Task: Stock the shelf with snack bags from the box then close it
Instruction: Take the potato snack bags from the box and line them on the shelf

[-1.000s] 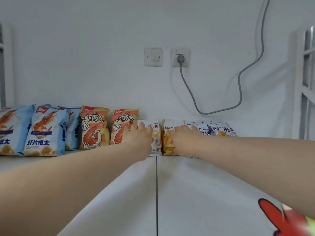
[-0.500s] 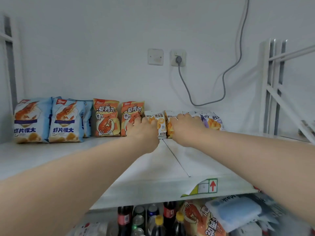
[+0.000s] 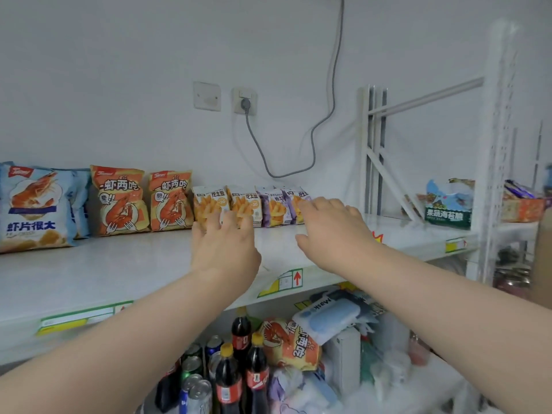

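Both hands are out over the white shelf [image 3: 119, 264] and neither one grips a thing. The left hand [image 3: 227, 249] has its fingers straight and a little spread. Its tips lie across the bottom of the two yellow fries bags [image 3: 210, 204], so those lower edges are hidden and I can't tell whether skin meets packet. The right hand [image 3: 331, 234] is flat and relaxed too, its fingertips covering the lower corner of the farther of the two purple fries bags [image 3: 274, 206]. Left of the left hand stand two orange prawn snack bags [image 3: 119, 201]. Beyond them is a blue prawn cracker bag [image 3: 33, 204], cut off by the frame, with more blue packs tucked behind it and mostly hidden. Under the wrists the lower level is a blurry jumble: cola bottles [image 3: 257, 375], cans [image 3: 194, 389], an orange bag [image 3: 288, 342], a blue mask pack [image 3: 328, 316]. Well right of the right hand sits a green seaweed box [image 3: 448, 212], and a brown shape [image 3: 544, 255] at the edge is too cropped to name. Half a second ago both hands were bunched against the fries bags. Now the fingers have uncurled, the hands have drawn back, and all four bags show standing in a row.
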